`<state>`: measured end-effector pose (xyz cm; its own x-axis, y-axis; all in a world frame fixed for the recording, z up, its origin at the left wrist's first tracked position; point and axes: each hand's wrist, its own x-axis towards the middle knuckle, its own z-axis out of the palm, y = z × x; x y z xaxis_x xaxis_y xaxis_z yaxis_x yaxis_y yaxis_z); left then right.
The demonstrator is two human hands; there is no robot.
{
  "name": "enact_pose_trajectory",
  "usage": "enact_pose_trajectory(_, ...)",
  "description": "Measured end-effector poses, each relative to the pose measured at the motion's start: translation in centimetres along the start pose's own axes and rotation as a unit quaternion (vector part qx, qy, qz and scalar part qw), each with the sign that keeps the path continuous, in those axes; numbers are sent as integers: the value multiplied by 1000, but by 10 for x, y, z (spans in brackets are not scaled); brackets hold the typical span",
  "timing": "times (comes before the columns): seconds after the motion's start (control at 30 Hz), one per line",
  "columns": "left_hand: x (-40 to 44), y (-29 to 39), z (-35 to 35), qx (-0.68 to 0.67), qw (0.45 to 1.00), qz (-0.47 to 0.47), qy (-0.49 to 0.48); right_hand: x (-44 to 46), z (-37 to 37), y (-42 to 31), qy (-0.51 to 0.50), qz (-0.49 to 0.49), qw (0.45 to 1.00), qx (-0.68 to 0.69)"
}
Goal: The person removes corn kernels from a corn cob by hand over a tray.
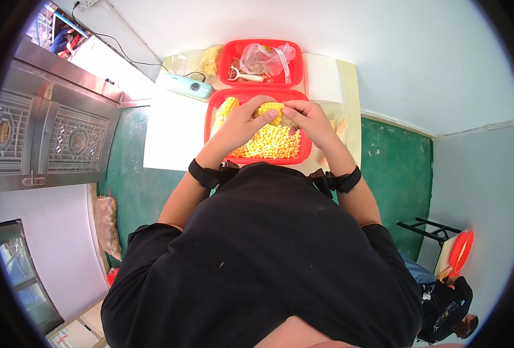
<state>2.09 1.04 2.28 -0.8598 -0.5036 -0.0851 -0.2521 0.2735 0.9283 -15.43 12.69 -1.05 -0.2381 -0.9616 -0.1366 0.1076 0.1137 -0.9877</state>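
Doors (54, 127) of patterned metal are at the far left, and below them a filled sack (107, 227) is on the green floor (130, 155). Next comes the table (352, 93), with a pale blue device (183, 86) near its far left corner and a bag of yellow bits (212, 60) beyond it. Just beside that bag, the far basket (227, 52) holds a white peeler (248, 76) and crumpled plastic (263, 60).

Nearer the person, the near basket (210, 104) has an upright-looking spare cob (228, 108) along its left side and loose kernels (267, 143) spread over its bottom. Above the kernels, the left hand (246, 120) is closed around the held cob (271, 112), thumb across its front. The right hand (308, 116) grips the same cob's right end between bent fingers and thumb.

To the right of the near basket, pale cobs (341, 129) lie partly hidden by the right forearm. Beyond them is a white sheet (324, 78). At the lower right, another person (445, 307) in dark clothes is near red round seats (461, 252).
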Motion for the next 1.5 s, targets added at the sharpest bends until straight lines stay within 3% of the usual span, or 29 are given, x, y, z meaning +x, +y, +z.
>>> enact_pose_trajectory(0.2, 2, -6, -2, -42, 999, -15, -12, -2, -3, 1, -4, 3, 1000, 17)
enact_pose_trajectory(0.33, 0, 3, -2, 18, 999, 46, -6, -4, -3, -4, 26, 60, 989, 130)
enact_pose_trajectory(0.4, 1, 6, -2, 86, 994, 74, -1, -1, -1, -6, 6, 67, 996, 66)
enact_pose_trajectory(0.6, -1, 5, -1, 77, 993, 90, 2, -1, -1, 2, -30, 52, 993, 103)
enact_pose_trajectory(0.73, -3, 7, -2, -17, 999, 40, 1, -4, -2, 2, -42, 34, 989, 139)
enact_pose_trajectory(0.83, -2, 6, -2, -19, 999, 45, 7, -6, -2, 2, 4, 59, 982, 180)
enact_pose_trajectory(0.93, -3, 9, -3, -18, 999, 28, 7, -7, 0, -6, 25, 61, 983, 172)
enact_pose_trajectory(1.1, 0, 0, -2, -16, 1000, -19, 17, 3, -2, 9, 115, -91, 989, -34)
enact_pose_trajectory(1.23, 4, -11, -1, -4, 1000, -22, 20, 3, 0, 8, 126, -113, 982, -86)
enact_pose_trajectory(1.43, 6, -12, 5, -57, 998, -11, 12, -3, 13, -12, 25, 57, 997, 48)
enact_pose_trajectory(1.5, 5, -8, 7, -74, 997, -15, 10, -3, 12, -9, 24, 61, 994, 86)
